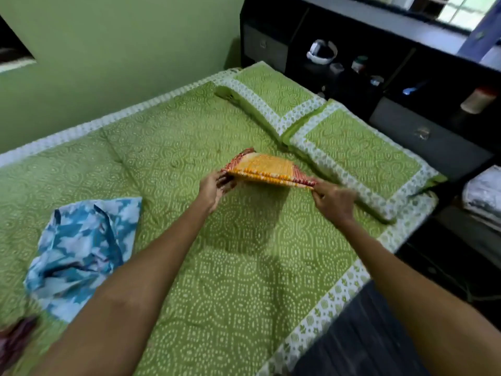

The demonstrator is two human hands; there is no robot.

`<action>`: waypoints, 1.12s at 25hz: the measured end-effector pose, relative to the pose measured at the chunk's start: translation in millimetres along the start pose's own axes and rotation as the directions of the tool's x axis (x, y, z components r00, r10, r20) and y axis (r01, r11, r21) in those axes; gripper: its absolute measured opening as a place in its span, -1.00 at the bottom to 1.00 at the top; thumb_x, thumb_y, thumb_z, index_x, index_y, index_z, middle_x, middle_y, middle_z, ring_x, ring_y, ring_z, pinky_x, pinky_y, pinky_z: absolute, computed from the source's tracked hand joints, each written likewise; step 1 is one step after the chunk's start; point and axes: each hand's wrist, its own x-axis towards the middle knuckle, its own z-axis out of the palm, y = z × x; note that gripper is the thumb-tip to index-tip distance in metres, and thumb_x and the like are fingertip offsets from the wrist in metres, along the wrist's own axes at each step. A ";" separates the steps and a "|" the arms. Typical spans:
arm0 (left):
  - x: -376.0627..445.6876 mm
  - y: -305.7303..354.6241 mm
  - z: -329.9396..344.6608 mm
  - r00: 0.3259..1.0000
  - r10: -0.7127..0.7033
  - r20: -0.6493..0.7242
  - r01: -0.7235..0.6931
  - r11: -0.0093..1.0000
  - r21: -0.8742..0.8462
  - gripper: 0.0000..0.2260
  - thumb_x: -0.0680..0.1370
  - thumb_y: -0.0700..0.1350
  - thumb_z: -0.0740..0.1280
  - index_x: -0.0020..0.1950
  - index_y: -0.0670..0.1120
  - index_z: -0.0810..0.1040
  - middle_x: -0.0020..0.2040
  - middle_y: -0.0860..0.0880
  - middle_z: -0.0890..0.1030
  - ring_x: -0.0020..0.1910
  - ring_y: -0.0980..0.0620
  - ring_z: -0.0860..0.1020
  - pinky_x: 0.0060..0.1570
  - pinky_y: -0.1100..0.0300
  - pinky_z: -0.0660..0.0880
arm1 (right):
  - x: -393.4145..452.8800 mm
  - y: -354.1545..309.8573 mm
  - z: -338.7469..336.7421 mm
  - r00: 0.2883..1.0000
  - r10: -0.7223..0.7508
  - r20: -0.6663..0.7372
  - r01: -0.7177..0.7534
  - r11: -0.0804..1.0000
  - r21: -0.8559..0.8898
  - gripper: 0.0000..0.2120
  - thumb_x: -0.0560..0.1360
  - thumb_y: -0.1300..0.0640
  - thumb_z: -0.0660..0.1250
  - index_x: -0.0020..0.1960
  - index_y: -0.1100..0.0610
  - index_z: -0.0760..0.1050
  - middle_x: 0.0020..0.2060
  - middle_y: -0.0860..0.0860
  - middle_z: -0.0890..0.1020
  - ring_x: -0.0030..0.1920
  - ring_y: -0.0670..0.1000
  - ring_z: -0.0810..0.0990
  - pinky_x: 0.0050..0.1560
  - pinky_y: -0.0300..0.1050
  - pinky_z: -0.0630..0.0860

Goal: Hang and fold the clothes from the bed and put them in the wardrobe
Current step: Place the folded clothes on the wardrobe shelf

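Observation:
A folded orange and yellow garment with red edging (267, 165) hangs a little above the green bed (244, 267), held flat between both hands. My left hand (215, 188) grips its left corner and my right hand (332, 198) pinches its right corner. A blue and white patterned garment (81, 251) lies crumpled on the bed at the left. A dark red cloth (16, 337) shows at the lower left edge, blurred.
Two green pillows (276, 101) (360, 156) lie at the head of the bed. A black headboard unit (406, 77) with shelves, drawers and small bottles stands behind them. A green wall (122, 50) borders the bed's far side. Dark floor (366, 335) lies at the right.

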 end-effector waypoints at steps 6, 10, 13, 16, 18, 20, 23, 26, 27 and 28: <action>-37.6 -188.0 -168.5 0.893 -0.416 -0.171 0.444 0.877 0.185 -0.78 0.61 -0.33 0.05 -0.09 -0.25 0.47 -0.43 -0.05 0.64 -0.47 0.08 0.61 -0.46 0.28 0.54 | -222.4 -33.4 89.4 0.867 0.093 0.490 -0.084 0.996 -0.040 -0.70 0.38 0.06 0.17 -0.20 0.09 0.68 -0.52 0.05 0.59 -0.62 0.06 0.49 -0.66 -0.25 0.31; -47.6 -260.4 -223.1 0.848 -0.442 -0.292 0.512 0.825 0.238 -0.74 0.63 -0.18 0.13 -0.20 -0.20 0.49 -0.38 -0.08 0.59 -0.49 0.09 0.56 -0.46 0.25 0.50 | -313.6 -54.3 137.1 0.769 0.202 0.607 -0.114 0.977 -0.181 -0.90 0.31 0.28 0.50 -0.35 0.17 0.61 -0.58 0.08 0.55 -0.67 0.05 0.44 -0.64 -0.28 0.30; -47.4 -298.5 -242.5 0.882 -0.315 -0.351 0.459 0.742 0.488 -0.79 0.53 -0.11 0.35 -0.30 -0.12 0.51 -0.46 0.01 0.55 -0.57 0.20 0.47 -0.50 0.31 0.40 | -339.9 -63.2 148.8 0.686 0.303 0.661 -0.212 0.953 -0.217 -0.88 0.27 0.33 0.52 -0.35 0.18 0.62 -0.58 0.05 0.56 -0.68 0.00 0.40 -0.50 -0.46 0.01; -48.6 -320.7 -251.4 0.860 -0.294 -0.417 0.490 0.703 0.515 -0.77 0.47 -0.20 0.42 -0.37 -0.16 0.49 -0.51 -0.01 0.53 -0.47 0.04 0.49 -0.47 0.24 0.41 | -345.0 -60.4 147.9 0.612 0.345 0.712 -0.241 0.939 -0.247 -0.91 0.44 0.30 0.38 -0.20 0.29 0.63 -0.52 0.10 0.54 -0.55 0.03 0.49 -0.48 -0.37 0.12; -47.9 -329.6 -242.1 0.822 -0.234 -0.519 0.552 0.551 0.626 -0.85 0.44 -0.17 0.44 -0.21 -0.24 0.56 -0.27 -0.16 0.59 -0.20 -0.11 0.57 -0.27 0.16 0.50 | -347.0 -51.9 145.9 0.454 0.340 0.824 -0.193 0.940 -0.281 -0.75 0.58 0.15 0.19 -0.04 0.26 0.59 -0.29 0.14 0.60 -0.25 0.10 0.61 -0.32 -0.16 0.37; -46.9 -333.3 -225.8 0.758 -0.065 -0.649 0.638 0.280 0.717 -0.54 0.45 -0.12 0.41 0.25 -0.32 0.42 0.21 -0.30 0.47 0.24 -0.22 0.45 0.18 -0.01 0.40 | -335.7 -46.7 144.3 0.379 0.372 0.847 -0.267 0.921 -0.285 -0.64 0.61 -0.01 0.12 0.00 0.22 0.58 -0.20 0.10 0.58 -0.19 0.06 0.56 -0.21 -0.18 0.37; -36.0 -324.9 -189.1 0.945 0.175 -0.275 0.272 0.039 0.961 -0.50 0.50 -0.20 0.28 0.39 -0.30 0.24 0.39 -0.29 0.29 0.38 -0.24 0.27 0.35 -0.07 0.21 | -302.1 -54.7 162.2 0.563 0.371 0.739 -0.431 0.894 -0.121 -0.68 0.63 0.08 0.10 0.05 0.26 0.55 -0.10 0.12 0.58 -0.15 0.03 0.50 -0.12 -0.19 0.42; 2.5 -339.3 -165.1 0.958 -0.005 0.287 -0.282 -0.219 0.934 -0.54 0.59 -0.19 0.11 0.49 -0.19 0.18 0.50 -0.18 0.19 0.48 -0.15 0.14 0.46 -0.05 0.08 | -281.5 -63.4 205.9 0.550 0.227 0.804 -0.420 0.907 0.031 -0.58 0.63 0.19 0.06 0.46 0.25 0.18 0.45 0.15 0.24 0.43 0.12 0.24 0.45 0.03 0.21; 13.9 -348.2 -163.8 0.927 -0.127 0.353 -0.375 -0.294 0.879 -0.51 0.61 -0.09 0.02 0.53 -0.13 0.02 0.54 -0.13 0.05 0.52 -0.10 -0.01 0.49 -0.05 -0.04 | -283.5 -61.7 221.0 0.483 0.164 0.860 -0.357 0.934 0.023 -0.50 0.64 0.13 0.03 0.52 0.24 -0.01 0.52 0.13 0.02 0.51 0.12 0.00 0.50 0.03 -0.05; 25.3 -360.3 -168.5 0.894 -0.226 0.387 -0.446 -0.356 0.821 -0.49 0.61 0.02 -0.08 0.53 -0.08 -0.12 0.56 -0.09 -0.06 0.53 -0.05 -0.13 0.50 -0.05 -0.12 | -291.2 -57.1 234.9 0.438 0.124 0.891 -0.295 0.956 0.012 -0.45 0.65 0.06 -0.01 0.53 0.22 -0.15 0.53 0.12 -0.13 0.52 0.09 -0.16 0.46 -0.01 -0.23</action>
